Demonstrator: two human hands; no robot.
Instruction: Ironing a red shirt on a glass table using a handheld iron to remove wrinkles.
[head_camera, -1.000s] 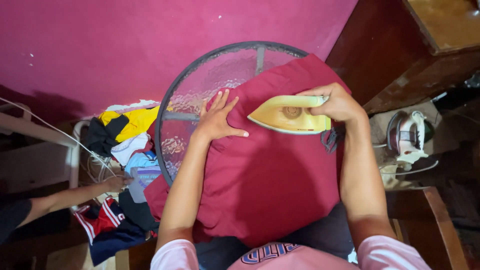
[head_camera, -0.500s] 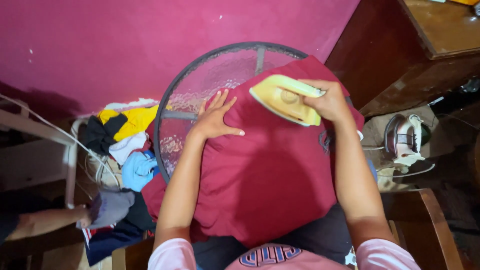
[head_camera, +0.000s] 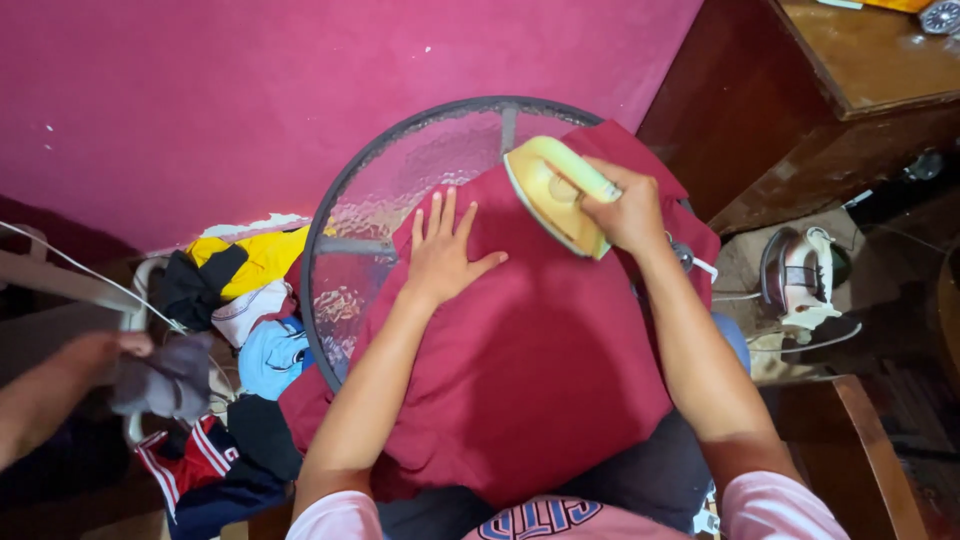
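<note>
A dark red garment is spread over a round glass table with a dark metal rim. My left hand lies flat on the cloth with its fingers spread, near the garment's far left edge. My right hand grips the handle of a yellow-green iron, which rests on the far end of the garment, its nose toward the table's far rim.
A heap of clothes, yellow, black, white and blue, lies left of the table. Another person's hand holds a grey cloth at the far left. A second iron stands on the floor at right, beside a brown wooden cabinet.
My right hand has slid the iron left and away along the garment toward the table's far rim. My left hand stayed on the cloth. The other person's hand picked up a grey cloth.
</note>
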